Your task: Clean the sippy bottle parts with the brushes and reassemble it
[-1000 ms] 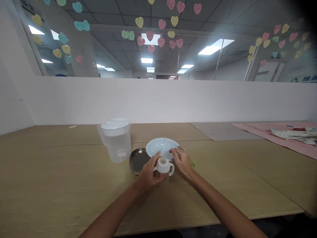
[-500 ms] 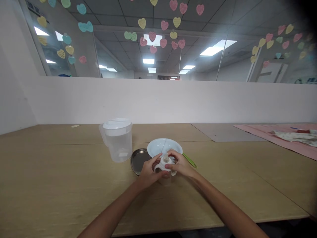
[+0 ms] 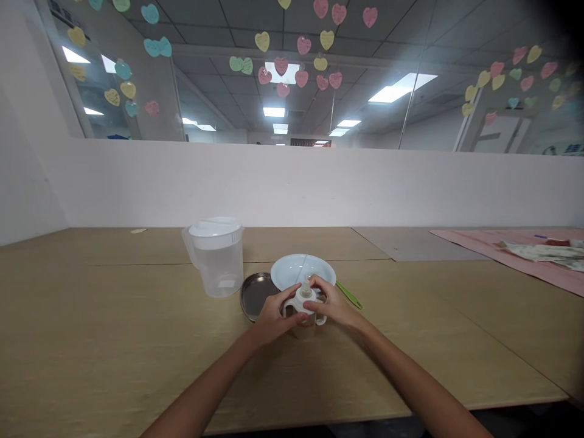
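Note:
A baby bottle (image 3: pixel 306 303) with a clear nipple, a white collar and white side handles stands upright on the table in front of me. My left hand (image 3: pixel 279 314) is closed around its left side, thumb across the front. From the right, my right hand (image 3: pixel 329 302) grips the white collar just below the nipple. Directly behind the bottle sits a white bowl (image 3: pixel 292 267), and a round dark metal dish (image 3: pixel 253 295) lies to the left, partly covered by my left hand. A green handle (image 3: pixel 349 295) sticks out beside the bowl; its other end is hidden.
A translucent lidded pitcher (image 3: pixel 218 261) stands at the left behind the metal dish. Far right, a pink cloth (image 3: pixel 493 249) carries a whitish cloth (image 3: pixel 545 254) and a blue pen-like item. A white wall with a window closes off the table's back.
Both hands stay on the bottle with nearly the same grip. The bottle's handles have turned slightly, the left one now showing more plainly.

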{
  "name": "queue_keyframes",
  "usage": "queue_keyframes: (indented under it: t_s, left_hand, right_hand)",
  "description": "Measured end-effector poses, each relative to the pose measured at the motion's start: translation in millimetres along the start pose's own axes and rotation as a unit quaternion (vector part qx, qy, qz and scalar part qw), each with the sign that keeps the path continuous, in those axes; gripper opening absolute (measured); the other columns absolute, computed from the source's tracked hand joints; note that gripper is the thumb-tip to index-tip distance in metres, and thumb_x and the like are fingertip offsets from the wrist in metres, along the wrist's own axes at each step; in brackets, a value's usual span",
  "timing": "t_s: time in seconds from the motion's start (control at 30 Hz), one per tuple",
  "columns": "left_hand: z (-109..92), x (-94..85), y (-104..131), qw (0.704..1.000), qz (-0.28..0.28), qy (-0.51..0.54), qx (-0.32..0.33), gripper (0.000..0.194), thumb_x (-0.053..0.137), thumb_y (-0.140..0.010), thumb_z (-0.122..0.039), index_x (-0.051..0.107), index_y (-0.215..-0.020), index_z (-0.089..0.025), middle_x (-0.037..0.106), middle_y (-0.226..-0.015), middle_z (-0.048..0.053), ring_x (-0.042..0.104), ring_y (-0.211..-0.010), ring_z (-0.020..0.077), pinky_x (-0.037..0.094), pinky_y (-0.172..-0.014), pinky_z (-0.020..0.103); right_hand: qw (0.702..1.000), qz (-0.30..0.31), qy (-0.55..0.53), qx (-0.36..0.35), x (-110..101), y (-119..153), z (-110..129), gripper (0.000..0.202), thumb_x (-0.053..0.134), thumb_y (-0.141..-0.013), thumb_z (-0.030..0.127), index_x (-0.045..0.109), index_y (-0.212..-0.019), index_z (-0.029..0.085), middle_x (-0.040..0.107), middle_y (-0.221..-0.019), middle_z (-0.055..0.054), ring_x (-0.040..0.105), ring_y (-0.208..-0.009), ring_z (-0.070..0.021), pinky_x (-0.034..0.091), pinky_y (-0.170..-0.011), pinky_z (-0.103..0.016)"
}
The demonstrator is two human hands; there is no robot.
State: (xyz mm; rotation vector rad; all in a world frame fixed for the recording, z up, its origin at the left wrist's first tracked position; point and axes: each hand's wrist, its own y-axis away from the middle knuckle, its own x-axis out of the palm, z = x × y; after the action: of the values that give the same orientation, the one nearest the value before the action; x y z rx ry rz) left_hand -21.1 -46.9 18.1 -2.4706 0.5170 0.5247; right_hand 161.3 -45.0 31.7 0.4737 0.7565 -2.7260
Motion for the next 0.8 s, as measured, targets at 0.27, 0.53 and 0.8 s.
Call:
queue_keyframes:
  t_s: [0.27, 0.53, 0.8]
  left_hand:
    - [-5, 4.0, 0, 1.000, 0.010, -0.010, -0.009, 0.057, 0.068, -0.060, -0.043, 0.056, -0.108, -0.015, 0.065, -0.093, 0.004, 0.057, -0.082, 0.0189, 0.044, -0.074, 0.028]
    - [-9, 4.4, -2, 0.997, 0.043, 0.052, -0.039, 0.065, 0.069, -0.059, -0.040, 0.051, -0.115, -0.014, 0.064, -0.091, 0.004, 0.056, -0.078, 0.0179, 0.045, -0.072, 0.028]
    - [-3, 7.6, 2, 0.999, 0.008, -0.045, -0.023, 0.065, 0.067, -0.060, -0.045, 0.051, -0.115, -0.017, 0.065, -0.096, 0.005, 0.057, -0.082, 0.0196, 0.045, -0.073, 0.029]
  right_hand:
    - [0.995, -0.035, 0.075, -0.053, -1, -2, 6, 0.031, 0.072, -0.056, 0.034, 0.053, -0.075, 0.020, 0.052, -0.094, -0.003, 0.050, -0.090, -0.0183, 0.038, -0.080, -0.031]
    - [0.994, 0.106, 0.016, 0.024, -23, -2, 6, 0.030, 0.067, -0.065, 0.034, 0.062, -0.093, 0.025, 0.033, -0.133, -0.004, 0.036, -0.118, -0.0215, 0.037, -0.090, -0.033]
    - [0.966, -0.202, 0.158, -0.031, -43, -9, -19, 0.026, 0.050, -0.077, 0.037, 0.063, -0.094, 0.021, 0.050, -0.115, -0.008, 0.041, -0.112, -0.0245, 0.024, -0.099, -0.044]
